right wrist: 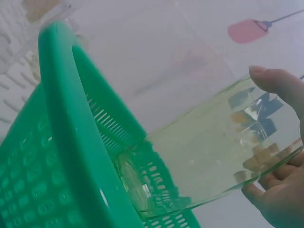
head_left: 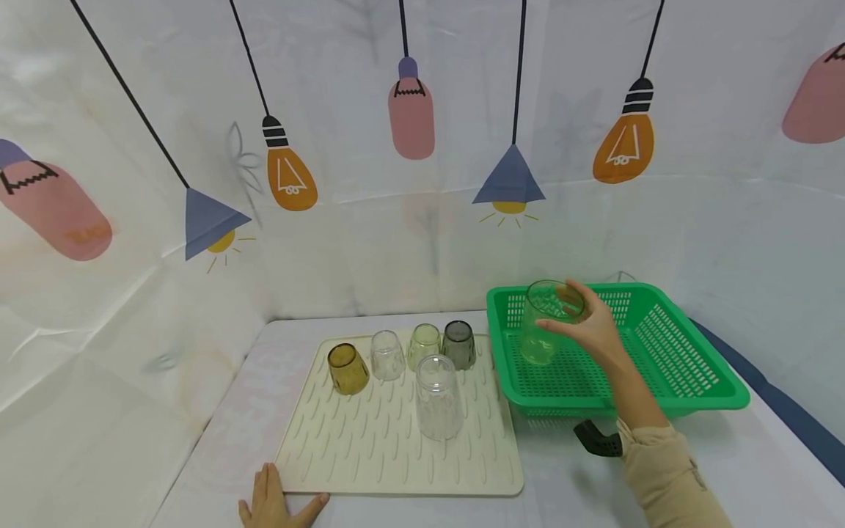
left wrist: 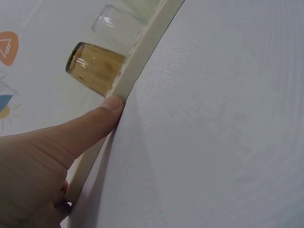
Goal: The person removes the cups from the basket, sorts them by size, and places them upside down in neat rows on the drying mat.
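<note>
My right hand (head_left: 590,326) grips a tall green-tinted glass (head_left: 538,341) near its rim, thumb on one side and fingers on the other. The glass stands upright within the green basket (head_left: 686,402), its base below the basket's rim. In the right wrist view, its lower end (right wrist: 142,185) overlaps the perforated basket wall. My left hand (head_left: 273,502) is at the near left corner of the cream draining mat (head_left: 370,447), fingers and thumb spread. Its thumb (left wrist: 90,126) lies straight against the mat's edge in the left wrist view.
On the mat stand an amber glass (head_left: 348,369), a clear small glass (head_left: 387,356), a pale green glass (head_left: 424,345), a grey glass (head_left: 458,345) and a tall clear glass (head_left: 439,400). A patterned curtain (head_left: 370,242) hangs behind. A black curved piece (head_left: 597,440) shows beside the right sleeve.
</note>
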A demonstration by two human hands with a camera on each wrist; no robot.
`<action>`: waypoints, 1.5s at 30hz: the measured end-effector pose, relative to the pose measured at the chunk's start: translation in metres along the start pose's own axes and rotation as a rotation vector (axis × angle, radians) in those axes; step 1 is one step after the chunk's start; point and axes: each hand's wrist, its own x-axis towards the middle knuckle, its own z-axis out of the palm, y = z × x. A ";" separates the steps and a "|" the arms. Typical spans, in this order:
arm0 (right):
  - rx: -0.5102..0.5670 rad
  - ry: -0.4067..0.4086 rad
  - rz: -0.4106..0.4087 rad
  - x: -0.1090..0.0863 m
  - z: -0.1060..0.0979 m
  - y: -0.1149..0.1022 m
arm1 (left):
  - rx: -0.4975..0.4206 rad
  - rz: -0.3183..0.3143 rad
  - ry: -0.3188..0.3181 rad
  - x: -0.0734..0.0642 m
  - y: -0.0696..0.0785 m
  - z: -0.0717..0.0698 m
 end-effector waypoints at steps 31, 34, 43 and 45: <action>-0.105 -0.046 0.040 -0.061 0.025 -0.131 | -0.192 0.425 0.274 -0.015 0.066 -0.006; -0.091 -0.072 0.002 -0.066 0.031 -0.150 | -0.281 0.440 0.252 -0.019 0.078 -0.004; 0.071 -0.142 -0.084 -0.076 0.043 -0.156 | -0.496 0.631 0.178 -0.030 0.115 -0.002; 0.070 -0.160 -0.086 -0.079 0.046 -0.158 | -0.530 0.688 0.148 -0.034 0.124 -0.003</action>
